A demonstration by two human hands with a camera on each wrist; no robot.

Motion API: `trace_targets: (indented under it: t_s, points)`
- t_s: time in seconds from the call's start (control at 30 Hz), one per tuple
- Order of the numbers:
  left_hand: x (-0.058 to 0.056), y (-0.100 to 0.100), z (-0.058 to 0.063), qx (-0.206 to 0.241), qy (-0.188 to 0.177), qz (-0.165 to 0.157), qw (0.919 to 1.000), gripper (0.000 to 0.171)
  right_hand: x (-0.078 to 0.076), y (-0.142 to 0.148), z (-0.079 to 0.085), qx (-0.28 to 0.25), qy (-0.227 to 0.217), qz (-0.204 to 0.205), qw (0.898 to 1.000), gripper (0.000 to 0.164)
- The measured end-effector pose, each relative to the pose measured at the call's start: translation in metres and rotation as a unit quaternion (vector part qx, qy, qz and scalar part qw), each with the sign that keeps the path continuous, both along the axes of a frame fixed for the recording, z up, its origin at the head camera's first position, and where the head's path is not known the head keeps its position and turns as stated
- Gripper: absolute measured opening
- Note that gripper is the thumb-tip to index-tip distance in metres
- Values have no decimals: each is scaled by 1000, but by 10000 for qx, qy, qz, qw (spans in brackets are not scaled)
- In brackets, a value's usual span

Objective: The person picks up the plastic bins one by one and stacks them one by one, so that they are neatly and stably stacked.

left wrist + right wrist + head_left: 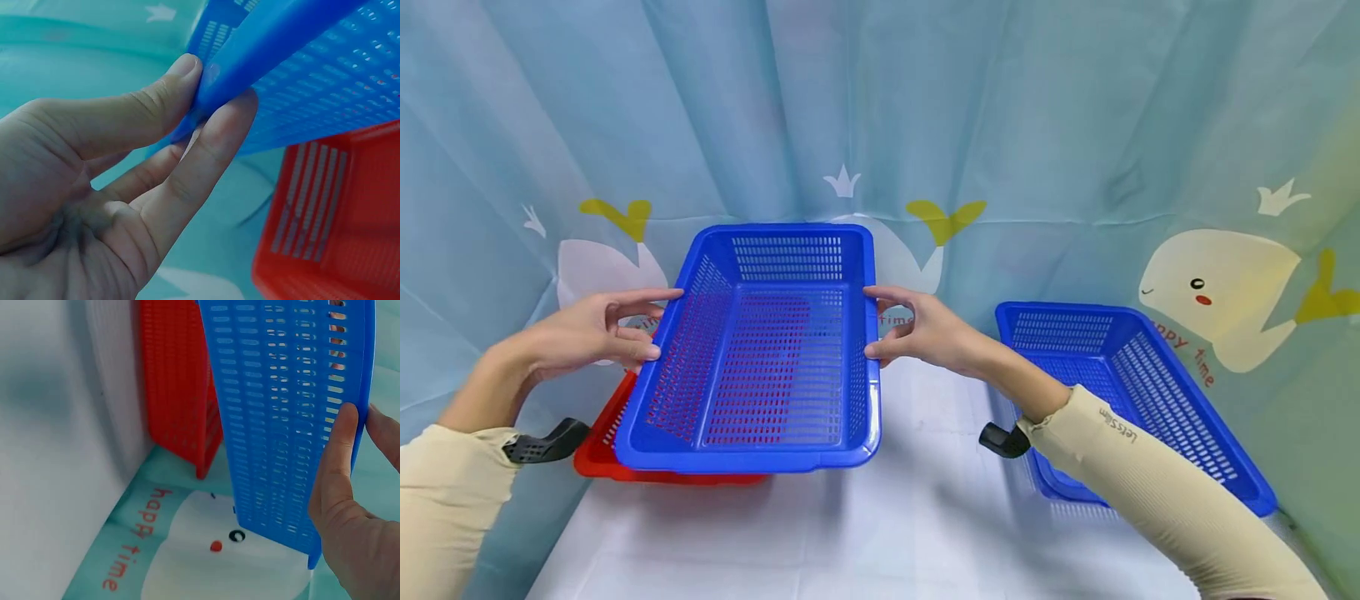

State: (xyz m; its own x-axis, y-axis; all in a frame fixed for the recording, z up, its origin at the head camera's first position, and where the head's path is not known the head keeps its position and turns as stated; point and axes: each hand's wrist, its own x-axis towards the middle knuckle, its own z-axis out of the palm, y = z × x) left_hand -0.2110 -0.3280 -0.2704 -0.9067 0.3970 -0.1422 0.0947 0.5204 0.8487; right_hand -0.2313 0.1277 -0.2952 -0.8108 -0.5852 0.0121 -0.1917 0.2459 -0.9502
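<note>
A blue plastic basket (820,367) with slotted walls hangs above the table, held by both hands. My left hand (587,333) pinches its left rim between thumb and fingers; the left wrist view shows the thumb (144,112) on one side of the blue rim. On the opposite side, my right hand (925,329) pinches the right rim, with fingers (337,462) against the slotted outer wall in the right wrist view. Below and to the left is a red basket (602,442), partly hidden behind the blue one and also seen through its slots.
Another blue basket (1180,400) stands on the right of the white table (910,517), partly covered by my right forearm. A light blue curtain (925,108) with whale prints hangs behind and at both sides.
</note>
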Motion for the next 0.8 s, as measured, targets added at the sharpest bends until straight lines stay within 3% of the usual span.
trace_targets:
  t_s: [0.53, 0.8]
  points:
    - [3, -52, -2, -18, 268, -110, 9996, 78, -5, -50, -6, -572, -8, 158, 9982, 88]
    - [6, -70, -5, -491, 230, 301, 9981, 78, -5, -71, -19, -634, -73, 214, 9977, 88]
